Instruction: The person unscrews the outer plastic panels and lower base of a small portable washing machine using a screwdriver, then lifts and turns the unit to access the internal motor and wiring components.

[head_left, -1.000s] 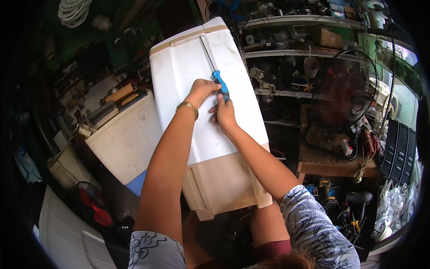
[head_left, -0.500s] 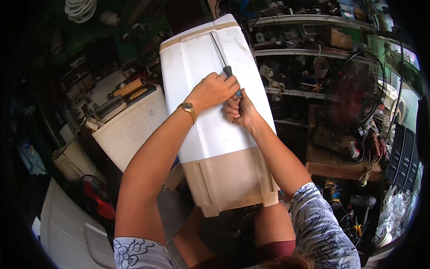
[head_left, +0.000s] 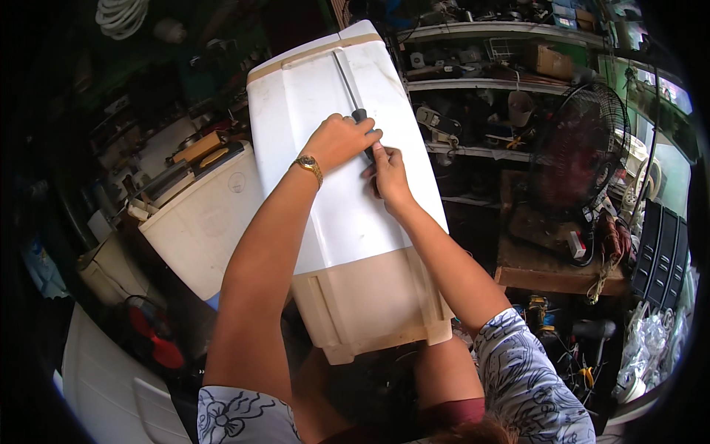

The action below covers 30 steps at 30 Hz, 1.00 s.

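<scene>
A white plastic appliance body [head_left: 288,133] with a beige base [head_left: 355,296] lies before me. A long screwdriver [head_left: 345,78] lies along its face, its shaft pointing away toward the beige strip at the far end. My left hand [head_left: 342,140], wearing a gold watch, is closed round the black part of its handle. My right hand [head_left: 388,174] is closed on the handle's lower end, just below my left one, which hides much of the handle.
A cream tub [head_left: 196,222] with clutter on top stands at the left. A standing fan [head_left: 573,148] sits on a wooden bench [head_left: 547,274] at the right, before shelves [head_left: 488,87] of parts. Tools [head_left: 584,355] and cables lie lower right.
My left hand has moved up along the screwdriver's handle, now covering most of the blue part seen earlier. My right hand's fingers have shifted slightly. The whole view has shifted a little.
</scene>
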Available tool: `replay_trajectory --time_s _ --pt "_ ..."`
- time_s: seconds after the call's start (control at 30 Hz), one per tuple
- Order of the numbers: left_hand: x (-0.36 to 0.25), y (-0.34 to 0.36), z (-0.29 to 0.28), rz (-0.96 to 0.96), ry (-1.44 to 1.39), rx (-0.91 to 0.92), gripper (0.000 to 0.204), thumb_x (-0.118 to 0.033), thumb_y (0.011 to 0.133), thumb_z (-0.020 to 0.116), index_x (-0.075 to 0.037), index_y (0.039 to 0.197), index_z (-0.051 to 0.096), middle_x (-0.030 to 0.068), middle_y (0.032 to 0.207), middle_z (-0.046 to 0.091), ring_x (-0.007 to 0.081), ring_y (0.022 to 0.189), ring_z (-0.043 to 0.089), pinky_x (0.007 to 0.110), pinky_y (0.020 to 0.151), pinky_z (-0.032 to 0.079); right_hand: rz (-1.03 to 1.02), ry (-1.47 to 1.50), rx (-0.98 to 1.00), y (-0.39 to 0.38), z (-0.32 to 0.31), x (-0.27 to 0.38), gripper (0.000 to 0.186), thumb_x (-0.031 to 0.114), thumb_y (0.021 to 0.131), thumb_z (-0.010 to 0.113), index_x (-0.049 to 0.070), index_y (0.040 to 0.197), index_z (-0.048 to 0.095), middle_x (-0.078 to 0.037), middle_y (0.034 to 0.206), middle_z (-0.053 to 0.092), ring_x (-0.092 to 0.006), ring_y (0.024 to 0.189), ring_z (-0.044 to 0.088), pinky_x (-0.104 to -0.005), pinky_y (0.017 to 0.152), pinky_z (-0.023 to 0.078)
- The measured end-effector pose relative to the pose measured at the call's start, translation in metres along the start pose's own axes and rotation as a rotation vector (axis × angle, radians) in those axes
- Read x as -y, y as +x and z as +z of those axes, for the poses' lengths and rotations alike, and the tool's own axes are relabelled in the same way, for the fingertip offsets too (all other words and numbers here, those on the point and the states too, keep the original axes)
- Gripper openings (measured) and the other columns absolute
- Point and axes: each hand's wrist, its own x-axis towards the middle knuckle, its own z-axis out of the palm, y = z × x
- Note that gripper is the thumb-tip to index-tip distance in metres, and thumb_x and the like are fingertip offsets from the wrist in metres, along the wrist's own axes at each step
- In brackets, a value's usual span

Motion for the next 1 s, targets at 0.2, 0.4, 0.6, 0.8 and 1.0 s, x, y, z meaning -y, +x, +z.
replay_trajectory --time_s 0.2,0.4,0.6,0.8,1.0 --pt "-0.002 0.003 -0.001 -0.072 -0.048 -0.025 0.022 -0.018 0.082 0.058 -0.021 0.104 0.059 -0.001 0.088 0.058 0.0149 0.063 0.065 0.027 0.055 0.049 0.146 0.51 -0.038 0.01 0.017 0.001 0.039 0.037 0.1 0.038 -0.001 0.104 0.046 -0.005 0.07 0.049 -0.0092 0.043 0.037 -0.0243 0.035 0.027" --pt "0.006 0.003 -0.001 -0.04 -0.109 0.085 0.023 -0.019 0.081 0.06 -0.024 0.103 0.059 -0.0004 0.09 0.06 0.0157 0.062 0.065 0.028 0.056 0.05 0.567 1.132 0.409 0.024 0.004 -0.009 0.053 0.05 0.1 0.021 0.002 0.098 0.045 -0.003 0.068 0.046 -0.0097 0.044 0.032 -0.0227 0.034 0.023" --pt "0.005 0.009 -0.002 -0.058 -0.129 0.088 0.024 -0.017 0.081 0.06 -0.024 0.104 0.06 0.0019 0.09 0.062 0.0168 0.066 0.067 0.027 0.057 0.05 -0.298 -0.198 -0.141 0.004 0.025 -0.021 0.041 0.027 0.098 0.042 -0.006 0.122 0.037 -0.028 0.098 0.06 -0.0398 0.082 0.06 -0.0418 0.071 0.047" --pt "-0.002 0.001 -0.018 -0.48 -0.457 -0.136 0.037 -0.014 0.079 0.063 -0.017 0.115 0.055 0.0058 0.088 0.062 0.0239 0.074 0.067 0.033 0.063 0.052 -0.083 0.288 0.121 0.038 0.012 -0.027 0.041 0.036 0.099 0.042 -0.002 0.112 0.047 -0.014 0.079 0.058 -0.026 0.06 0.054 -0.0356 0.055 0.044" --pt "-0.049 -0.138 -0.03 -1.253 -1.152 -0.46 0.035 0.001 0.077 0.055 -0.005 0.111 0.051 0.0035 0.073 0.049 0.0124 0.058 0.044 0.026 0.057 0.042 0.407 0.969 0.321 0.011 0.039 -0.003 0.048 0.051 0.098 0.033 0.006 0.101 0.047 -0.002 0.064 0.041 -0.0098 0.045 0.031 -0.023 0.036 0.022"
